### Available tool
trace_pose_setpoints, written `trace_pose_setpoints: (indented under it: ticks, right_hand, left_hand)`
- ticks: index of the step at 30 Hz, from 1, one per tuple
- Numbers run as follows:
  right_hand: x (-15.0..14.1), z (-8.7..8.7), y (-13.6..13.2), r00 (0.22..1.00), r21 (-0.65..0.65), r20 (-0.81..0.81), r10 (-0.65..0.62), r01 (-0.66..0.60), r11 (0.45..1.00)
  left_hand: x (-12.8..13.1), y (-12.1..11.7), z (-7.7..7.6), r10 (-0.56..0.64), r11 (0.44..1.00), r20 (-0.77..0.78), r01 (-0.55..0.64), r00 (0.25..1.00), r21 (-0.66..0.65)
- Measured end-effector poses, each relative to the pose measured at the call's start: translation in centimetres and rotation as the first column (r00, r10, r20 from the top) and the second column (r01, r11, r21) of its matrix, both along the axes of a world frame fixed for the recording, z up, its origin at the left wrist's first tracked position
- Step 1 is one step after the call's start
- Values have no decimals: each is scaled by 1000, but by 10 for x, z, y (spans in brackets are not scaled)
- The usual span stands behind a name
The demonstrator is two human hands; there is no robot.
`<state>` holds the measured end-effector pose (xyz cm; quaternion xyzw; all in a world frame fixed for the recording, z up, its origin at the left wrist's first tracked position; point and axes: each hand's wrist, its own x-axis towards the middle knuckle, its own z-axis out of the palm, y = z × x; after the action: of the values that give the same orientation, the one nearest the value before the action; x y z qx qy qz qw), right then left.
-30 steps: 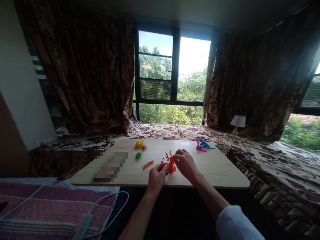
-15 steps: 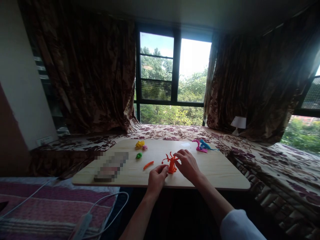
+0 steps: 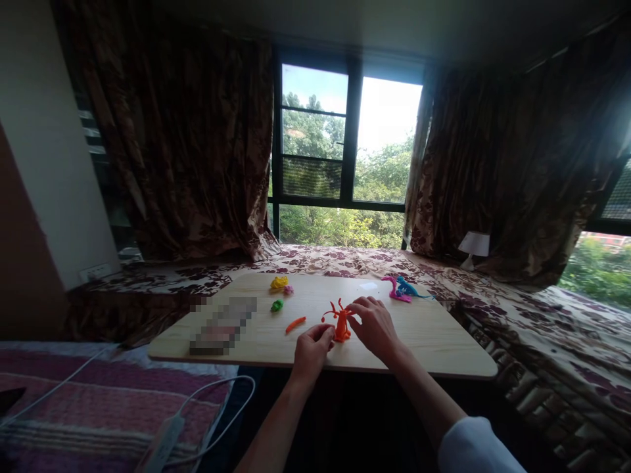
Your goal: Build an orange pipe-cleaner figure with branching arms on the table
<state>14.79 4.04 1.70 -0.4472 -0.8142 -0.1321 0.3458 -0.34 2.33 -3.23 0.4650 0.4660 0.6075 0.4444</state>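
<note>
An orange modelling-clay figure [image 3: 342,326] stands upright on the light wooden table [image 3: 424,341], with thin curled strands branching from its top. My left hand [image 3: 311,353] is closed at the figure's lower left side, thumb and fingertips pinched against it. From the right, my right hand [image 3: 375,323] bends over the figure, its thumb and fingers closed on a strand near the top; the exact contact is partly hidden by the fingers. To the left of the figure lies a loose orange clay roll [image 3: 296,324].
Lumps of yellow [image 3: 279,282], pink [image 3: 288,290] and green clay [image 3: 277,305] sit farther back. Pink [image 3: 398,292] and blue clay figures [image 3: 407,288] stand at the back right. A blurred-out flat object [image 3: 224,326] lies at left. A power strip [image 3: 162,440] is on the bed.
The whole view has shifted slightly, so things appear a little farther right. Both hands stay at the orange figure with almost the same grip.
</note>
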Motion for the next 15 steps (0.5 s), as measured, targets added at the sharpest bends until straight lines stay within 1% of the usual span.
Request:
trace_pose_setpoints:
  ticks: [3,7,9,12,15]
  right_hand:
    - [3,6,-4,1000,12,25,9,-9,1000]
    - [2,14,-6,979,19,164,117,-122,992]
    - [1,16,-4,965,22,216,147,-155,988]
    - [0,16,0,973,25,204,112,-119,993]
    - [2,12,4,989,10,129,79,-81,997]
  left_hand:
    - [0,0,0,-12,1000,2,12,1000,10]
    - [0,0,-1,-19,1000,0,19,1000,20]
    - [-1,1,-2,-19,1000,2,19,1000,19]
    - [-1,2,-3,-19,1000,5,19,1000,23]
    - [-2,2,-4,-21,999,0,21,1000,29]
